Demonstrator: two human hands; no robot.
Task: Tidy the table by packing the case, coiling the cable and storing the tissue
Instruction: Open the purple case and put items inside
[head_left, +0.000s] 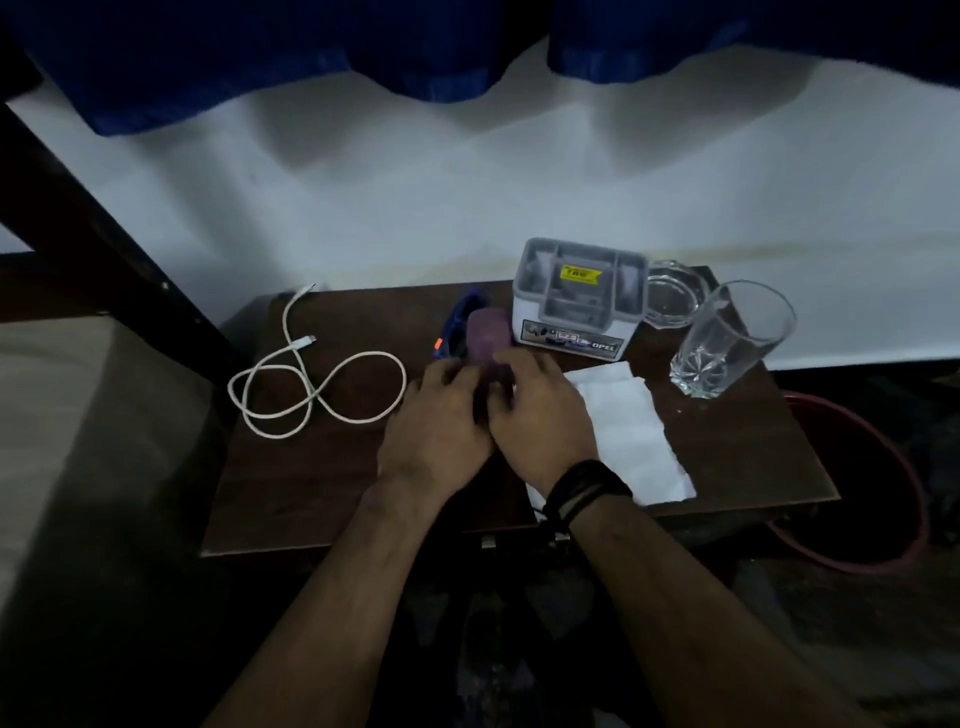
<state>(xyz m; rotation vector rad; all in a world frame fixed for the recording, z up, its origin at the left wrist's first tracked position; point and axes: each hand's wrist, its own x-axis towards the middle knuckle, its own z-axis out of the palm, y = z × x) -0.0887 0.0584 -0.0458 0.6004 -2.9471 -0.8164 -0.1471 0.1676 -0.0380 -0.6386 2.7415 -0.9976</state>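
Hands meet at the middle of the small dark table (332, 483), just in front of the grey organiser box (579, 296), which serves as the landmark. Both work on the purple case (488, 338), whose lid or upper end stands up between them, probably because packing it takes one hand to steady and one to fill or close it. The left hand (441, 415) has its fingers curled round the near left side of the case; the right hand (540, 410), with dark bands at the wrist, closes on the right side, though blur hides exactly what the fingertips pinch. A blue object (460, 325) lies just left of the box, behind the case; whether it belongs to the case cannot be told. The white cable (311, 384) sprawls uncoiled, well to the left of the box. The tissue (631, 426) lies flat in front of the box, partly under the right wrist. A drinking glass (727, 343) and a glass dish (672, 301) stand to the box's right.
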